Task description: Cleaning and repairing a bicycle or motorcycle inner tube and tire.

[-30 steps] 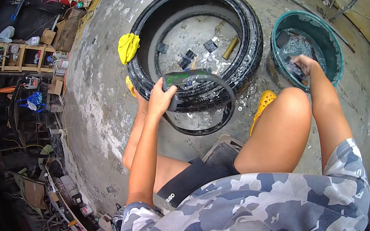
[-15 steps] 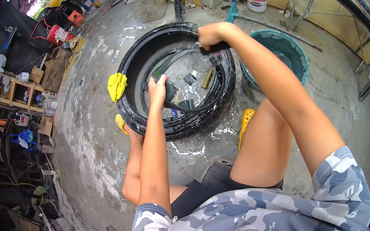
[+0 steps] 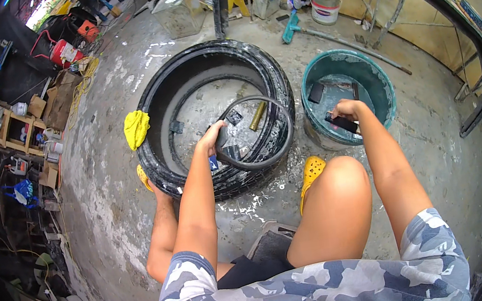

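Black ring in one hand, dark block in the other, tire and bucket in front

So the left hand (image 3: pixel 213 137) has its fingers curled round the near-left side of a thin black ring (image 3: pixel 291 125), which hangs over the opening of the big tire (image 3: pixel 147 120). The right hand (image 3: pixel 347 112) is gripping a dark block (image 3: pixel 343 124) over the teal bucket (image 3: pixel 390 85); can't tell exactly how the fingertips sit. My guess: the ring's pretty light and rubbery, springy rather than fragile, probably slick if wet, so I'd wrap the whole hand round one side. Block looks light too and likely slippery, best held across its narrow width.
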Motion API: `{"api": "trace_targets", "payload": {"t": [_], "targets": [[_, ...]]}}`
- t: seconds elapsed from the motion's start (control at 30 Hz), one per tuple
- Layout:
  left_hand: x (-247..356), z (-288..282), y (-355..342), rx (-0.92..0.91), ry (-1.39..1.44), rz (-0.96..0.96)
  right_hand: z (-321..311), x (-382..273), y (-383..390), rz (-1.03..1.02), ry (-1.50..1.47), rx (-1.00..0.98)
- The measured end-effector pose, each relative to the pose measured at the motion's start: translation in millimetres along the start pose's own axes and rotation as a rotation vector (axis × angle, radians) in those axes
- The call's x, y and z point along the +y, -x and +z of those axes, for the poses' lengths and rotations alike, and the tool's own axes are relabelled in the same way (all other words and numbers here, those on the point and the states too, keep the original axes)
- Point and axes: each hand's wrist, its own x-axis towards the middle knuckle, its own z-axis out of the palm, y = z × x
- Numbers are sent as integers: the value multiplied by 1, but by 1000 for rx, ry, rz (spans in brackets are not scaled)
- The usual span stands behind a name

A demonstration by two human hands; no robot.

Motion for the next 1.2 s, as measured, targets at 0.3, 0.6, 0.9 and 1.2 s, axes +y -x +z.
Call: {"api": "trace_targets", "payload": {"t": [0.3,0.6,0.9,1.2], "targets": [[6,34,-18,321,-618,284,-16,15,-16,-89,-527,61],[12,148,5,136,-331,737,75,-158,123,-652,641,-37],[10,152,38,-187,-244,569,48,-104,97,-739,563,514],[17,142,100,-174,-569,469,-29,59,-50,-31,646,635]]}}
